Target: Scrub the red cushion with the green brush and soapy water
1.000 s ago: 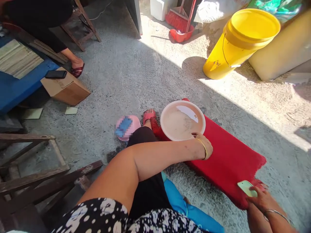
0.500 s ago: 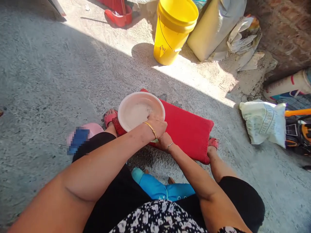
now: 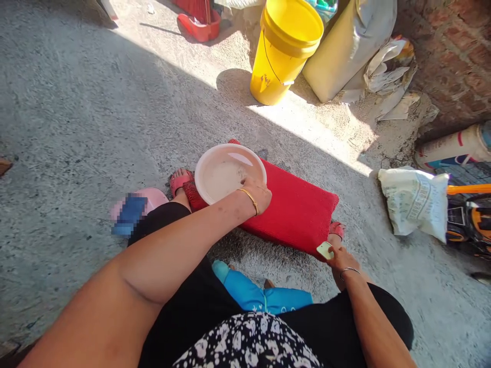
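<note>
My left hand [image 3: 258, 195], with a gold bangle at its wrist, is closed around the near right rim of a pale pink basin [image 3: 209, 191]. Cloudy liquid lies in the basin, which rests over the left end of a red cloth-covered block [image 3: 293, 207] between my feet. My right hand [image 3: 343, 259], wearing a silver bangle, is closed on a pale green flat piece [image 3: 325, 250] with rounded corners, like a soap bar; its exact kind is unclear. That hand is at the block's near right corner, by my right foot.
A yellow bucket [image 3: 286, 56] stands ahead, beside a large sack [image 3: 341, 51]. Red dustpan [image 3: 199, 26] at the back. On the right lie a white printed bag [image 3: 414, 199] and an orange-black machine [image 3: 475, 214]. Blue cloth [image 3: 264, 297] shows between my legs; a pink item [image 3: 155, 197] lies left.
My right hand has moved right, away from the basin, carrying the pale green piece to the red block's right corner. My left hand stays on the basin rim. The view has shifted slightly.
</note>
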Demonstrator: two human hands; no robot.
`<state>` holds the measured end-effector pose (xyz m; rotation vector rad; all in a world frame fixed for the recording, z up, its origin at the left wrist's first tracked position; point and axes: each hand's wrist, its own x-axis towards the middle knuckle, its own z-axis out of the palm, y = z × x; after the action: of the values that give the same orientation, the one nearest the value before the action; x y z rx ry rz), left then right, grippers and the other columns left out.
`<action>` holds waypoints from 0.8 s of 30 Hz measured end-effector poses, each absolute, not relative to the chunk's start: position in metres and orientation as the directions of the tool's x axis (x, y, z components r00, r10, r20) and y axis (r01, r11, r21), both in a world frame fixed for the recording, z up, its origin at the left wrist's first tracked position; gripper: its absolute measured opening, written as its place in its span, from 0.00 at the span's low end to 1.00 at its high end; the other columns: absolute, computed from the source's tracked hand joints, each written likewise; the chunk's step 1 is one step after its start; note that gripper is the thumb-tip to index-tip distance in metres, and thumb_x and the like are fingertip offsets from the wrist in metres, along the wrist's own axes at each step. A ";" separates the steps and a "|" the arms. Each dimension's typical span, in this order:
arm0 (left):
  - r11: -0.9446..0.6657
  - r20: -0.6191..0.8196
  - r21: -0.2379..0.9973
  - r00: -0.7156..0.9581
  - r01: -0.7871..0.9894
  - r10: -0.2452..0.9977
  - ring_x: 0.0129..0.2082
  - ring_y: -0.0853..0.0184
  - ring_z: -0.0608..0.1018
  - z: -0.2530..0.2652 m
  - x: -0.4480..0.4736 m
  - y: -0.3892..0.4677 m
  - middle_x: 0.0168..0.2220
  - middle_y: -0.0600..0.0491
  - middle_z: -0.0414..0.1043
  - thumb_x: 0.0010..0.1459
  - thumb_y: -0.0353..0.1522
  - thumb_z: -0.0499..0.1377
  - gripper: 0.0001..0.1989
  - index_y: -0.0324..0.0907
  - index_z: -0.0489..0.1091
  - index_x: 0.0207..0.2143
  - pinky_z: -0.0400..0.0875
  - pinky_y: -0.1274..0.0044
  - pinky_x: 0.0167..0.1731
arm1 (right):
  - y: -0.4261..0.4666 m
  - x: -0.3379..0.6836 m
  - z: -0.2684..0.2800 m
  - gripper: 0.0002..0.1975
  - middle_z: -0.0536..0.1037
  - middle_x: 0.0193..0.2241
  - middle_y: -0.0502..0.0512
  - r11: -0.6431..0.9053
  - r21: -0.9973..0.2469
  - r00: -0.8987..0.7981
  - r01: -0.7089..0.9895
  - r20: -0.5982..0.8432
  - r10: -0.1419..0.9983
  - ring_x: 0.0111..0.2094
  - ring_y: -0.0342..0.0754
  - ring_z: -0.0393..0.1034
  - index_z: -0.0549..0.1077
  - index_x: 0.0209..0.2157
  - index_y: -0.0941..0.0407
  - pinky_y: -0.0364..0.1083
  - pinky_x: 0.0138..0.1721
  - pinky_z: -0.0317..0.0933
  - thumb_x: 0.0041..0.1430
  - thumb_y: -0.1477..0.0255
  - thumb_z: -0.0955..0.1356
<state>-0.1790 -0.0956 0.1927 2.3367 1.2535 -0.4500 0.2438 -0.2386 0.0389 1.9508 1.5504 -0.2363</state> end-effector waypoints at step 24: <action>-0.484 -0.469 0.279 0.557 0.829 0.685 0.54 0.49 0.71 0.188 -0.163 -0.094 0.53 0.36 0.71 0.60 0.22 0.47 0.20 0.35 0.74 0.48 0.63 0.56 0.52 | -0.248 0.162 0.022 0.24 0.68 0.48 0.58 -0.002 0.081 0.050 0.997 -0.595 0.802 0.44 0.49 0.66 0.68 0.53 0.52 0.45 0.42 0.57 0.54 0.72 0.69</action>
<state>-0.1628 -0.0936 0.1877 2.3192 1.2198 -0.4066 0.1618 -0.2484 0.0223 1.8528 1.8001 -0.5319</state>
